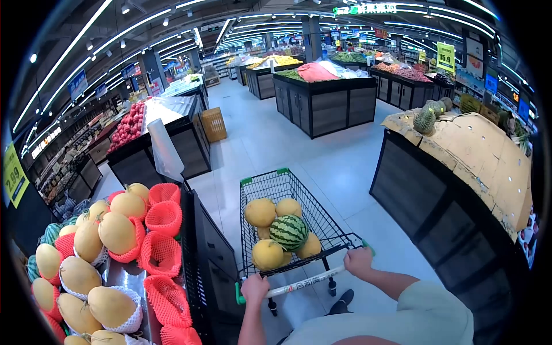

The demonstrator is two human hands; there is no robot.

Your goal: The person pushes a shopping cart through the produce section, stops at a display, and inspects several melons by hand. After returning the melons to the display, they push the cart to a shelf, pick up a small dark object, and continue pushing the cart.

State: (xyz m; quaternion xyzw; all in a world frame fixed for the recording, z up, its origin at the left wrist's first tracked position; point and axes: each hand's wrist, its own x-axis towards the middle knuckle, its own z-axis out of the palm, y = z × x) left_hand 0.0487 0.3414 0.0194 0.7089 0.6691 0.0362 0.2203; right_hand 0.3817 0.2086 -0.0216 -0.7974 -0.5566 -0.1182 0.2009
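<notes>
1. Left hand (255, 288): fingers clenched round the left end of the handle (307, 283), next to a green cap (239, 293).
2. Right hand (358, 261): fingers clenched round the right end of the same handle.
3. Handle: white bar, lettered, running between the two hands, slightly tilted in view.
4. Shoe (347, 297): one, dark, on the floor (253, 129) below the handle.
5. Cart (280, 179): black wire, green corner pieces, directly ahead of the person.
6. Watermelon (288, 232): one, striped green, in the cart, resting among yellow melons (268, 255); these lie around and partly beneath it.
7. Stand (213, 244), left of the cart: pale oval melons (80, 276), several in red or white foam nets (158, 253); striped green fruit at its far left edge.
8. Price sign (14, 175), far left: yellow-green, "2.99".
9. Table (437, 213), right of the cart: cardboard (477, 149) on top, spiky green fruit (424, 121) at its far end.
10. Bag roll (164, 146): clear plastic, upright beyond the stand, near red fruit (129, 123).
11. Crate (214, 125): orange-brown, on the floor, beside a dark display.
12. Island (328, 106), beyond the cart: pink cover (316, 72), greens alongside.
13. Hanging sign (445, 56): "15.9", right background.
</notes>
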